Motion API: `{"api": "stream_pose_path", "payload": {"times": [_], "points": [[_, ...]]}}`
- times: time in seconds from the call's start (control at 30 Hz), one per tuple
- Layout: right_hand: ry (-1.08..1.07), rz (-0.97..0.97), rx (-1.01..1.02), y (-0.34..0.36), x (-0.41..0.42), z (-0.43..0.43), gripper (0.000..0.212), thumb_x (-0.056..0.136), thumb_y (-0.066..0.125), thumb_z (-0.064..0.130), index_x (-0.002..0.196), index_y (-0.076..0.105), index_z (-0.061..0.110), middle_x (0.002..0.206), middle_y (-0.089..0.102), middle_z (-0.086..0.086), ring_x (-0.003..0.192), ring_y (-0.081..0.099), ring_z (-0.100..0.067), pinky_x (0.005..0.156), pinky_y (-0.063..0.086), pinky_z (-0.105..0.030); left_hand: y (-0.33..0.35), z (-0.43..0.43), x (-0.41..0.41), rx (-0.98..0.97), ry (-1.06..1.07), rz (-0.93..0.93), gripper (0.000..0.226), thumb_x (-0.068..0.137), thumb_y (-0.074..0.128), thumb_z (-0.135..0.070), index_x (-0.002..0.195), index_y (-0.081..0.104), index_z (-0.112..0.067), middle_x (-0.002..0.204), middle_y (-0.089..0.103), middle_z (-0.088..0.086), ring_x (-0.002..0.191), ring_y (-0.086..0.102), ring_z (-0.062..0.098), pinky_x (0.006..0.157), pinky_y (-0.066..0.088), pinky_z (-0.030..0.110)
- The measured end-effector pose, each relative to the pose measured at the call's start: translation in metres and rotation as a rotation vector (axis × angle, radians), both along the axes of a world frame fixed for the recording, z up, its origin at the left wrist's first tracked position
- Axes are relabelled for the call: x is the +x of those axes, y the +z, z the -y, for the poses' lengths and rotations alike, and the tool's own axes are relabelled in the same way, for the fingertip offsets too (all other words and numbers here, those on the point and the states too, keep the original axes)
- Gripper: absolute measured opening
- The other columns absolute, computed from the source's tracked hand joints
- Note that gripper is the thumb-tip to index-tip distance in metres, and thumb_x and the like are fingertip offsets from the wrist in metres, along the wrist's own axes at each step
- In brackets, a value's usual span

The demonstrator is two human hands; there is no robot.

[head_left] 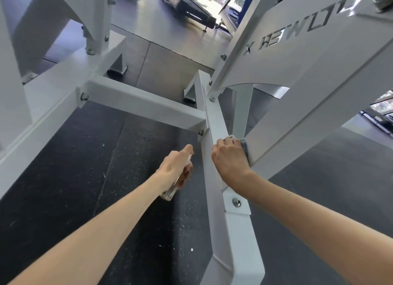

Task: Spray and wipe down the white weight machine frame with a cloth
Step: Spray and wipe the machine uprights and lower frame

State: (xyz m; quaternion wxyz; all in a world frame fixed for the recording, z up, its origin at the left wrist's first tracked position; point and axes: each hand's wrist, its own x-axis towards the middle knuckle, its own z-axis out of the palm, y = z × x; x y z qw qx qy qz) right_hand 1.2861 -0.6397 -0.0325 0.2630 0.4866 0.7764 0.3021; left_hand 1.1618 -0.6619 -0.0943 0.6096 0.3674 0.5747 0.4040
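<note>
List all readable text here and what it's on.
"...WER X", roughly: cut-out letters on the white plate, upside down in this view. The leading letters are too stylised to read, and the picture edge clips them.
No label can be read on the bottle.
Nothing else is legible.

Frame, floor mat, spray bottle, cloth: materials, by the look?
The frame: likely steel box section, white paint or powder coat, smooth sheen, bolted joints. The floor mat: probably rubber, matte black, pale flecks, tile seams. The spray bottle: clear plastic, it seems; see-through body. The cloth: grey-blue fabric, mostly hidden.
</note>
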Motion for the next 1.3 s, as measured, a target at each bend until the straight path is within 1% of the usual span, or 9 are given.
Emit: {"api": "stream_pose_path", "payload": {"times": [0.2,0.33,0.43,0.53,0.63,0.8,1.03,1.13,1.3], "points": [[0.168,0.271,-0.466,-0.075,0.0,0.033,0.027,0.097,0.04,0.008,0.11,0.064,0.005,0.114,0.063,-0.013,0.11,0.055,-0.031,0.082,0.038,-0.036,0.0,-0.005,-0.027,-0.006,-0.064,0.102,0.057,0.095,0.047,-0.053,0.06,0.052,-0.008,0.058,0.056,0.01,0.044,0.049,0.022,0.056,0.042,0.029],[0.115,0.22,-0.306,-0.072,-0.016,-0.048,0.026,0.098,0.044,0.014,0.113,0.064,0.011,0.117,0.064,-0.007,0.113,0.055,-0.026,0.088,0.04,-0.033,-0.002,-0.005,-0.042,-0.031,-0.073,0.068,0.053,0.095,0.046,-0.058,0.084,0.059,-0.007,0.072,0.062,0.011,0.058,0.057,0.022,0.07,0.048,0.034],[0.029,0.149,-0.178,-0.059,-0.025,-0.11,0.031,0.098,0.041,0.012,0.121,0.061,0.012,0.126,0.059,-0.008,0.12,0.049,-0.026,0.099,0.036,-0.036,-0.004,-0.009,-0.052,-0.023,-0.058,0.047,0.036,0.098,0.05,-0.04,0.113,0.049,-0.008,0.083,0.062,0.011,0.066,0.059,0.02,0.068,0.048,0.033],[-0.084,0.284,-0.196,-0.078,-0.031,-0.107,0.034,0.097,0.044,0.015,0.129,0.055,0.012,0.134,0.052,-0.009,0.127,0.043,-0.03,0.106,0.031,-0.042,-0.013,-0.017,-0.07,0.064,0.089,0.015,0.016,0.098,0.054,-0.018,0.109,0.049,-0.009,0.094,0.062,0.01,0.066,0.061,0.017,0.068,0.049,0.033],[-0.136,0.301,-0.269,-0.097,-0.038,-0.084,0.038,0.097,0.042,0.015,0.134,0.05,0.01,0.139,0.048,-0.009,0.129,0.042,-0.031,0.107,0.032,-0.042,-0.019,-0.02,-0.09,0.154,0.185,-0.044,0.026,0.096,0.062,-0.027,0.114,0.055,-0.01,0.104,0.066,0.006,0.079,0.069,0.015,0.068,0.044,0.026],[-0.201,-0.163,-0.371,-0.063,-0.075,-0.094,0.038,0.09,0.049,-0.001,0.127,0.052,0.003,0.133,0.05,-0.013,0.124,0.048,-0.033,0.095,0.041,-0.039,-0.014,-0.014,-0.119,0.278,0.304,-0.072,0.031,0.085,0.072,-0.039,0.105,0.069,-0.016,0.097,0.072,0.002,0.084,0.072,0.01,0.079,0.044,0.023],[-0.019,-0.397,-0.431,-0.049,-0.143,-0.094,0.024,0.072,0.068,-0.01,0.094,0.065,0.001,0.111,0.063,-0.021,0.103,0.063,-0.034,0.079,0.05,-0.039,-0.002,-0.004,-0.143,0.443,0.479,-0.344,0.024,0.095,0.058,-0.038,0.096,0.051,-0.015,0.085,0.06,-0.001,0.077,0.064,0.018,0.071,0.048,0.026],[0.083,-0.544,-0.41,-0.057,-0.168,-0.097,0.026,0.082,0.059,-0.004,0.105,0.065,0.005,0.114,0.061,-0.017,0.107,0.06,-0.033,0.086,0.049,-0.039,0.001,0.003,-0.156,0.368,0.576,-0.333,0.042,0.091,0.057,-0.054,0.089,0.057,-0.012,0.082,0.064,0.005,0.073,0.059,0.021,0.082,0.051,0.042],[0.184,-0.571,-0.395,-0.069,-0.187,-0.084,0.026,0.084,0.052,-0.004,0.106,0.063,0.004,0.112,0.062,-0.013,0.107,0.06,-0.03,0.085,0.048,-0.038,0.006,0.011,-0.169,0.14,0.746,-0.39,0.068,0.083,0.048,-0.076,0.051,0.054,-0.017,0.052,0.06,-0.002,0.051,0.057,0.016,0.071,0.05,0.033]]}}
